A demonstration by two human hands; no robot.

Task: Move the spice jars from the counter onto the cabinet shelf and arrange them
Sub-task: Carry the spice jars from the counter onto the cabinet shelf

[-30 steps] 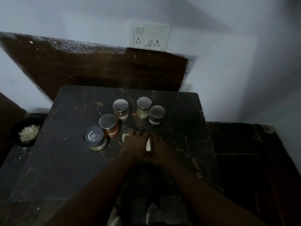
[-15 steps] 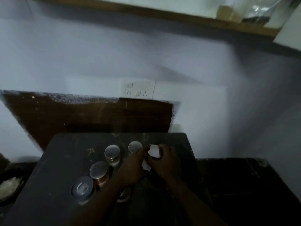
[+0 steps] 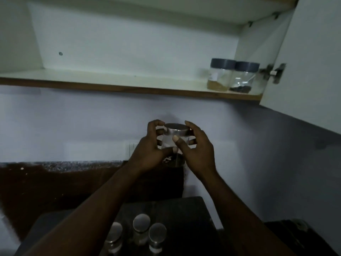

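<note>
**Fingers (image 3: 191,126) of both hands curl round one spice jar, raised beneath the open cabinet**

Half a second ago both hands were low over the counter among the jars. Now the left hand (image 3: 147,150) and the right hand (image 3: 197,152) are up in front of the pale wall, gripping a clear glass spice jar with a flat silver metal lid (image 3: 176,134) between them. The left fingers wrap its left side. The right thumb presses across its white label, and the right fingers arc behind the lid. The jar is upright in the air, well above the counter and below the shelf's front edge. The view has tilted up too: the cabinet, only a sliver before, now fills the top.

The white cabinet shelf with a brown wooden front edge (image 3: 110,84) spans the width. At its far right end two clear jars with dark grey screw lids stand touching: one holding tan powder (image 3: 219,76), one holding dark bits (image 3: 243,78). From them the smooth white board runs left. Just beside them is a metal hinge (image 3: 275,72) carrying the white cabinet door (image 3: 313,61), which is swung open, its lower edge slanting down to the right of the hands.

Below, between the forearms, three round silver-lidded jars (image 3: 141,226) sit close together on the dark stone counter (image 3: 184,209). A rough brown panel (image 3: 55,185) backs the counter.
</note>
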